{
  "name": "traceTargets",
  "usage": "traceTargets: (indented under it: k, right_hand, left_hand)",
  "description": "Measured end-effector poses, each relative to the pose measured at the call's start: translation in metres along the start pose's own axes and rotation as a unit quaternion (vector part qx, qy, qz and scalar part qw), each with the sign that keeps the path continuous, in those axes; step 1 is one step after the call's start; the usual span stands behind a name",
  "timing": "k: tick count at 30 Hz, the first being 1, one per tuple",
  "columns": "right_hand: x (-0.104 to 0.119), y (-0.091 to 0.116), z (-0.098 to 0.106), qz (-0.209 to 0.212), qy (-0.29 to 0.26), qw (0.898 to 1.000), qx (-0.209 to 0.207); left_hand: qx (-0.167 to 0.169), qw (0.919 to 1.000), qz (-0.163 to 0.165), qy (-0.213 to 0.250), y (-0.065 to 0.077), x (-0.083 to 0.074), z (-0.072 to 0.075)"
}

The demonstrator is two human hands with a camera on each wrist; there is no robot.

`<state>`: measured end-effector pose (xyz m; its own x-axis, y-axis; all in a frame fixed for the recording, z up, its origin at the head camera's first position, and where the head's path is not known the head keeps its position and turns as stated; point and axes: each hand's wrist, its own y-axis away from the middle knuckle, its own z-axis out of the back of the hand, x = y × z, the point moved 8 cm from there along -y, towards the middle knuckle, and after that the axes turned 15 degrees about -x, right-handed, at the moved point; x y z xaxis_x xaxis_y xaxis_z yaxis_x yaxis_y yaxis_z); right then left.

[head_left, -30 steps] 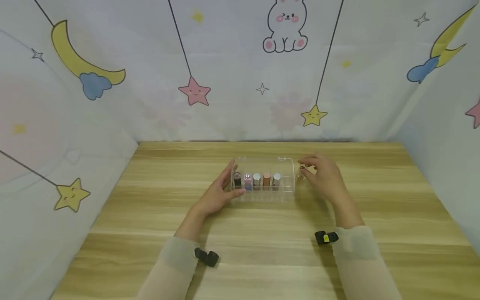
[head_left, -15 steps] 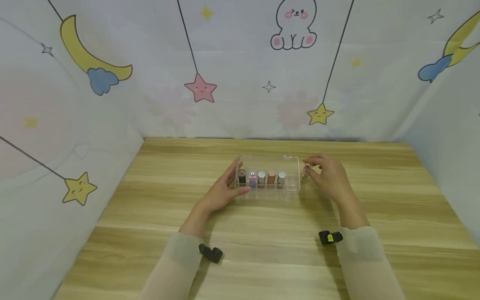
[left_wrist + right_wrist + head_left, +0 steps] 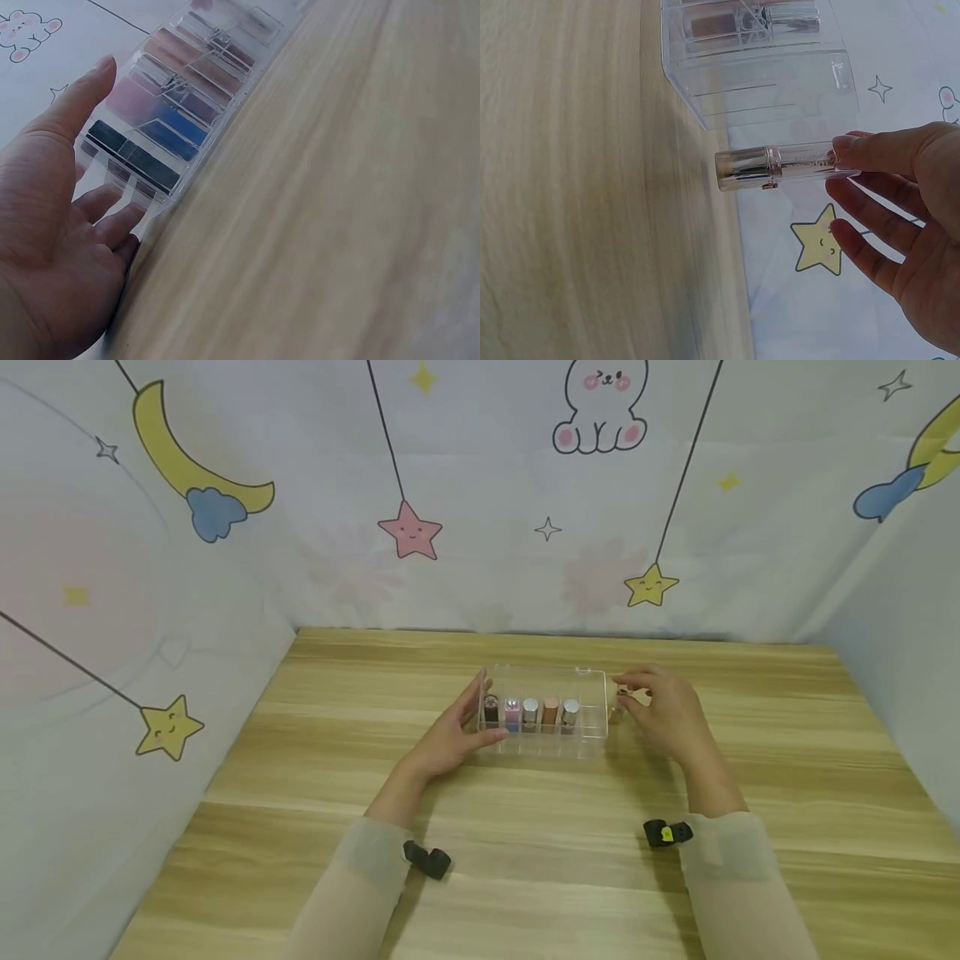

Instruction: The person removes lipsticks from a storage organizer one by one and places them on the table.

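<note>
A clear plastic lipstick organizer point(image 3: 593, 720) stands on the table, with several tubes in a row, including a dark one point(image 3: 491, 710), a pink and blue one point(image 3: 512, 713) and a brown one point(image 3: 551, 713). Its rightmost front compartment holds no tube. My left hand point(image 3: 447, 742) grips the organizer's left end, thumb at the front and fingers round the side. Beside the right end, my right hand point(image 3: 670, 714) pinches a lipstick tube point(image 3: 748, 167) by its clear end between thumb and fingers. The tube's metallic end points down, close over the table and apart from the organizer.
The wood-grain table point(image 3: 540, 860) meets a white cloth backdrop point(image 3: 480, 585) printed with stars, moons and a bunny. Similar cloth rises at the left and right sides. Black camera straps sit at both wrists.
The head view has turned a little, so everything sits farther right in it. Both hands keep their holds, and the lipstick tube stays beside the organizer's right end.
</note>
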<state>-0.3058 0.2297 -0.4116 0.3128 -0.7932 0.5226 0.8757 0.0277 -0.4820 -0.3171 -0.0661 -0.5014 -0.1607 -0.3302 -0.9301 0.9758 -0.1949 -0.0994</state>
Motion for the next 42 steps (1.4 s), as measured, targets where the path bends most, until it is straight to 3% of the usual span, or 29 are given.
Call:
traceTargets:
  k: [13,42]
  right_hand:
    - [-0.0021,-0.0005,-0.0015,0.000,0.005,1.000,0.007]
    - [-0.0012,0.0001,-0.0041,0.003,0.003,1.000,0.004]
  left_hand:
    - [0.006,0.9999,0.003,0.014,-0.0007,-0.0007,-0.0004]
    - [0.002,1.0000,0.001,-0.005,-0.0010,0.0017,0.0011]
